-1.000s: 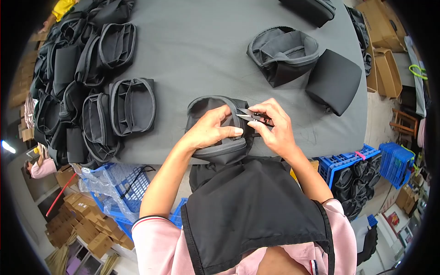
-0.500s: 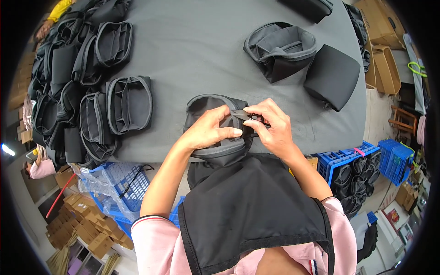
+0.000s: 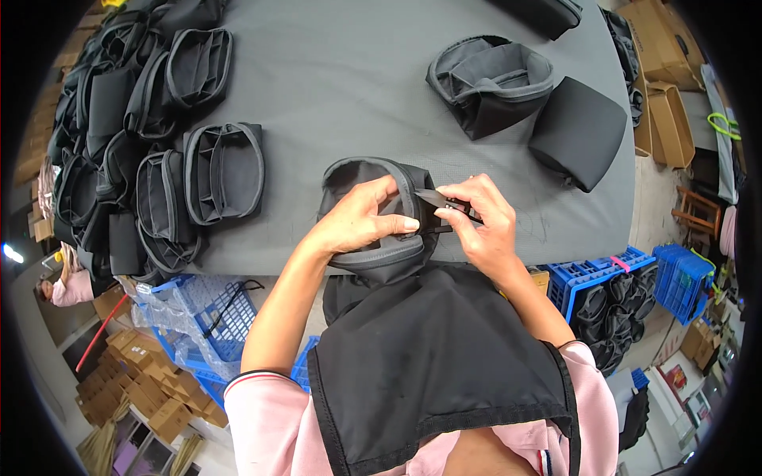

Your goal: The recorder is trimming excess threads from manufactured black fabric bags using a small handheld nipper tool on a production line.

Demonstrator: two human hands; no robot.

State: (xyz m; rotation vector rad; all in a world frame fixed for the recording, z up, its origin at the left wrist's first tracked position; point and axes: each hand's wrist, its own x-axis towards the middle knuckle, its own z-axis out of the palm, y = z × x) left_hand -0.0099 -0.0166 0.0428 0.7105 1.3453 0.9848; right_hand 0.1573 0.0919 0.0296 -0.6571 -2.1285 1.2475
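Note:
A black zippered pouch (image 3: 381, 258) rests open at the table's near edge, its grey-edged rim facing up. My left hand (image 3: 359, 222) grips the pouch, with thumb and fingers closed on its right side by the rim. In my right hand (image 3: 486, 224) is a pair of small thread snips (image 3: 435, 200), held between thumb and fingers. Their dark blades point left and lie right beside the pouch's rim; whether they touch it I cannot tell. The fingers of my left hand partly hide the inside of the pouch.
Several similar open pouches (image 3: 226, 174) crowd the left of the grey-covered table (image 3: 333, 95). Another open pouch (image 3: 490, 87) and a closed one (image 3: 578, 133) lie at the right. Blue crates (image 3: 208, 317) stand below the table on both sides.
The snips in my right hand have moved slightly right, away from my left fingertips and the pouch's rim. My left hand keeps its hold on the pouch.

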